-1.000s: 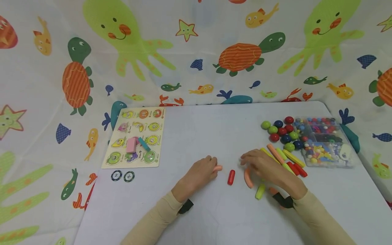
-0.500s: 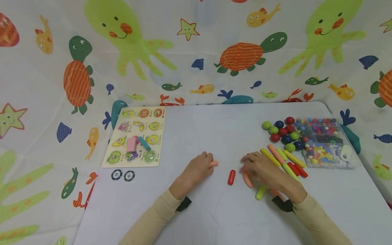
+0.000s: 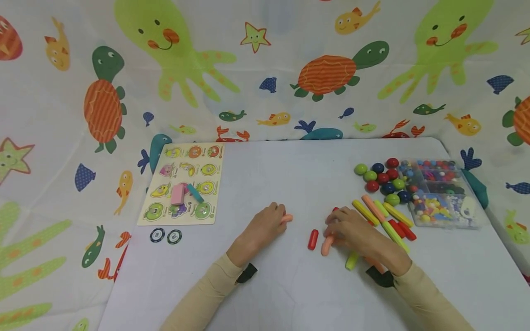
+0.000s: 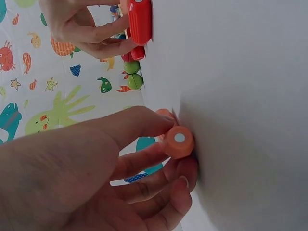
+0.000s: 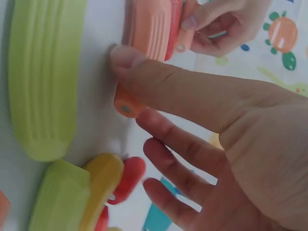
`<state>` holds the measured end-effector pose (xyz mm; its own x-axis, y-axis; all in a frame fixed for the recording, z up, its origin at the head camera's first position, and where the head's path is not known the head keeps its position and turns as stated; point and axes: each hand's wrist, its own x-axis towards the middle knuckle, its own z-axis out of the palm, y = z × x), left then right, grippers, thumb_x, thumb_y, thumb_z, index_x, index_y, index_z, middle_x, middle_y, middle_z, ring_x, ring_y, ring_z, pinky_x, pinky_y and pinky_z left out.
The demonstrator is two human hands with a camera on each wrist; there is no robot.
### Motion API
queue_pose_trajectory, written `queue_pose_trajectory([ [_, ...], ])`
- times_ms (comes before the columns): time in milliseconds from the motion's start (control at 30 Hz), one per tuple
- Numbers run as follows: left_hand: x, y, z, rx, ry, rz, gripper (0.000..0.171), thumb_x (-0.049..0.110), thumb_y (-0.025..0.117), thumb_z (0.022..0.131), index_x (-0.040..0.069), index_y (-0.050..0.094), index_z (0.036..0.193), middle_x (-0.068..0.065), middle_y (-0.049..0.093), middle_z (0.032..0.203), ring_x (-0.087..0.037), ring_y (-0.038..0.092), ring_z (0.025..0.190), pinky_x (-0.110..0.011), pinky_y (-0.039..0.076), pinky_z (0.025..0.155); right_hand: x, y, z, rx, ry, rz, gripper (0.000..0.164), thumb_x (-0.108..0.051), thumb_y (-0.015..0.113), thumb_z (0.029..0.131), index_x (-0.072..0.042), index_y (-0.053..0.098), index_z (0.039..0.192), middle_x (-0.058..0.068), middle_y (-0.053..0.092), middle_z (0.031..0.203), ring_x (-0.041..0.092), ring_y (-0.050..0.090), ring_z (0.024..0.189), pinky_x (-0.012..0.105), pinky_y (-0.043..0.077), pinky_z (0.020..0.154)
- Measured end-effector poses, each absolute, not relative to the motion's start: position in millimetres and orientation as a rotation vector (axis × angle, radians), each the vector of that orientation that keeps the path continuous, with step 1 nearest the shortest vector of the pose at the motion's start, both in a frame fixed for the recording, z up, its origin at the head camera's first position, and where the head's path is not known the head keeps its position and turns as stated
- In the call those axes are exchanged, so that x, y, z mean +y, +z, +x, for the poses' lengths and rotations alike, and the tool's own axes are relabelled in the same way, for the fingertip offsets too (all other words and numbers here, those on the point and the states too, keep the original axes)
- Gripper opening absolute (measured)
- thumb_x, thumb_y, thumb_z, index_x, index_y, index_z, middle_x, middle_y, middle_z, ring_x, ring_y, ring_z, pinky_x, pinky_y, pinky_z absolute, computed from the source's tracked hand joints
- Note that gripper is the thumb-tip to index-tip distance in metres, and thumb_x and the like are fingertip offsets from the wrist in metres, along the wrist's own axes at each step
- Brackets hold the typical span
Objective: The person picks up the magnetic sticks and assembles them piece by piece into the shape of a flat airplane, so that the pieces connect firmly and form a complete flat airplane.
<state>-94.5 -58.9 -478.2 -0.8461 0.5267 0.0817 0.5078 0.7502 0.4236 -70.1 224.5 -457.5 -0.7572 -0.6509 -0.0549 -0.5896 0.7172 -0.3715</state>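
A short orange stick (image 4: pixel 185 151) is pinched between thumb and fingers of the left hand (image 3: pixel 265 227), out over the open middle of the surface (image 3: pixel 281 174); a pale disc shows on its end. The right hand (image 3: pixel 354 232), nearer the surface's right edge, has thumb and forefinger narrowed on a curved orange stick (image 3: pixel 327 247), its remaining fingers loose. A red stick (image 3: pixel 313 239) lies between the hands.

Handling these well probably means keeping the left piece's disc uncovered and guiding the curved one by its end, since a curve may roll if dragged. The red stick, just beside it, could be knocked. A yellow-green stick (image 3: pixel 352 260) sits by the right wrist, so a low sweep might catch it.

Farther out, loose sticks (image 3: pixel 373 209) and beads (image 3: pixel 382 177) lie toward the right edge, beside a divided box (image 3: pixel 434 185); best left undisturbed.
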Motion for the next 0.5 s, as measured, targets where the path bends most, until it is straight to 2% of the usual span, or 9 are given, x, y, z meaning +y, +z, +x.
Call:
queue_pose_trajectory([
  [200, -60.7, -477.8, -96.7, 2.899, 0.674, 0.839, 0.021, 0.016, 0.068, 0.098, 0.001, 0.056, 0.087, -0.006, 0.047, 0.073, -0.014, 0.038, 0.059, -0.024, 0.036, 0.051, 225.3, -447.1, -77.0, 2.697, -0.584, -0.947, 0.021, -0.019, 0.083, 0.085, -0.019, 0.075, 0.105, -0.006, 0.071, 0.105, 0.018, 0.060, 0.103, 0.043, 0.053, 0.092],
  [300, -61.5, -478.1, -97.7, 2.895, 0.686, 0.818, 0.021, 0.016, 0.067, 0.098, 0.000, 0.056, 0.088, -0.007, 0.047, 0.073, -0.015, 0.039, 0.059, -0.025, 0.037, 0.052, 222.9, -444.8, -83.7, 2.703, -0.651, -0.869, 0.022, -0.020, 0.078, 0.090, -0.017, 0.073, 0.111, -0.008, 0.071, 0.104, 0.013, 0.062, 0.098, 0.038, 0.055, 0.091],
  [500, -62.6, -478.3, -99.0, 2.891, 0.729, 0.758, 0.018, 0.015, 0.065, 0.099, 0.001, 0.058, 0.091, -0.007, 0.049, 0.075, -0.014, 0.040, 0.060, -0.026, 0.038, 0.054, 207.8, -447.2, -99.3, 2.777, -0.802, -0.773, 0.022, -0.022, 0.077, 0.091, -0.016, 0.073, 0.113, -0.008, 0.069, 0.100, 0.009, 0.061, 0.088, 0.031, 0.057, 0.081],
])
